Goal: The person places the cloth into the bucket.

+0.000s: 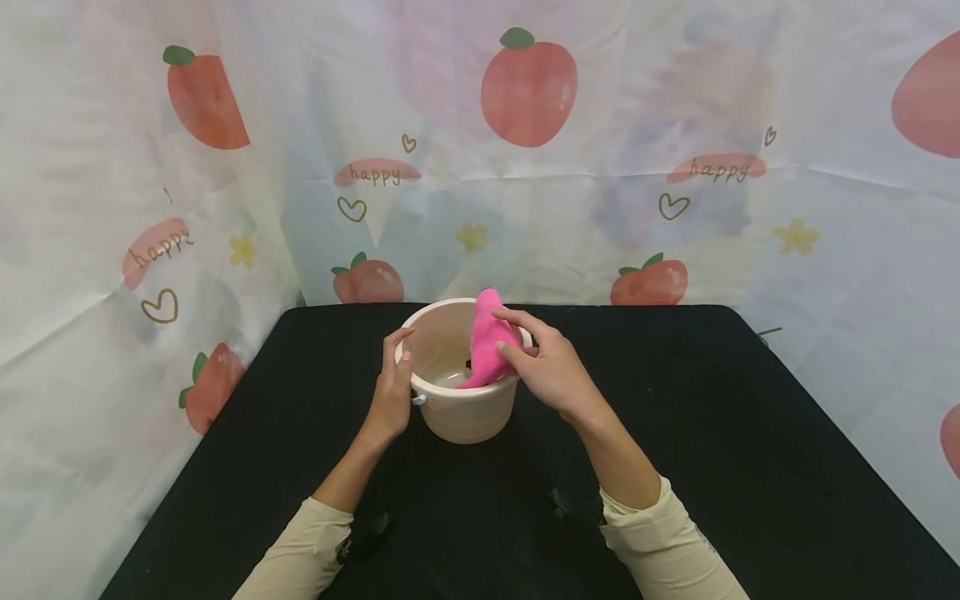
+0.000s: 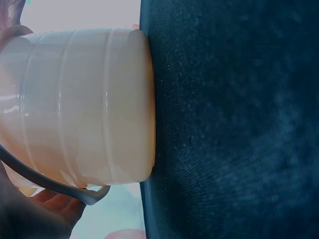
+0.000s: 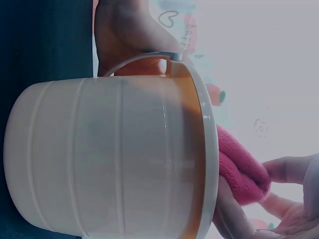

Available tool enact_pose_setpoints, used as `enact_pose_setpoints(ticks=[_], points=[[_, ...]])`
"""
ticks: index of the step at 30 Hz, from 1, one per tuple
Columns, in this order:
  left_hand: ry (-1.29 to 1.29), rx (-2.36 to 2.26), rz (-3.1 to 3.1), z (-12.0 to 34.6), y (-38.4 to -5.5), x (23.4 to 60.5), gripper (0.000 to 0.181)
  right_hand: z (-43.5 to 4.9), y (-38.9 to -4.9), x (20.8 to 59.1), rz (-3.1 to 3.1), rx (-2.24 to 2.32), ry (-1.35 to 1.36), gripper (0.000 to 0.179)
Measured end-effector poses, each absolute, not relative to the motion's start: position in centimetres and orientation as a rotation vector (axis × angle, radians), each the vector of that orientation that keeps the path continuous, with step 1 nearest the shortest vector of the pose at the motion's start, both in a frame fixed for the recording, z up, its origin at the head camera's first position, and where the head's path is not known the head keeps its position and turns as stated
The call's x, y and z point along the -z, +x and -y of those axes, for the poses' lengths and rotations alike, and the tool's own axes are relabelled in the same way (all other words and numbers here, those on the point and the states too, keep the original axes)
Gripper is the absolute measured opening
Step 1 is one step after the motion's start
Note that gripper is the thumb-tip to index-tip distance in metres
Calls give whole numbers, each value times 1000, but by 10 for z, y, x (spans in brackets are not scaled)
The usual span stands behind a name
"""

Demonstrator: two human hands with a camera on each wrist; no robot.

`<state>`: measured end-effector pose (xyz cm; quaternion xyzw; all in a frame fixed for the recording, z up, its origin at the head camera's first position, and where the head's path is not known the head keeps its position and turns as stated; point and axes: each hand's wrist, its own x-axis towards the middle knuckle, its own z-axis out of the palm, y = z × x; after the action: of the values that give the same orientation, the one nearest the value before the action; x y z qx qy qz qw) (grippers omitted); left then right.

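A cream plastic bucket [image 1: 467,417] stands upright on the black table. My left hand [image 1: 392,392] grips its left rim, with the thumb at the inner edge and the fingers around the outside. In the left wrist view, the grey bucket handle [image 2: 50,184] hangs down along the side, beside that hand. A pink plush toy [image 1: 491,337] leans at the bucket's right rim, its lower end inside and its narrow top above the rim. My right hand [image 1: 553,367] pinches the toy between thumb and fingers. A small dark spot shows beside the toy; the toy hides part of the inside.
The black-covered table [image 1: 697,417] reaches back to a printed curtain [image 1: 570,208] with fruit and hearts, which also hangs at the left and right. Dark bands sit near both wrists, by the cream sleeves [image 1: 300,550].
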<state>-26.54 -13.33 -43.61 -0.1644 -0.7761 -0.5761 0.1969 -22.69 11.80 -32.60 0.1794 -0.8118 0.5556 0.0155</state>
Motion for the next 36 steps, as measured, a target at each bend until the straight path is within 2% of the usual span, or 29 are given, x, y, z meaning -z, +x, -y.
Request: enact_pose_setpoints(ticks=[8, 29, 36], points=[[-472, 1630, 2164, 134, -265, 435, 42, -120, -228, 327, 2470, -1821, 650, 47], [-476, 1650, 2146, 136, -266, 437, 43, -120, -228, 326, 2475, -1826, 650, 46], [-470, 1688, 2169, 133, -255, 420, 45, -122, -229, 327, 2486, -1801, 622, 47]])
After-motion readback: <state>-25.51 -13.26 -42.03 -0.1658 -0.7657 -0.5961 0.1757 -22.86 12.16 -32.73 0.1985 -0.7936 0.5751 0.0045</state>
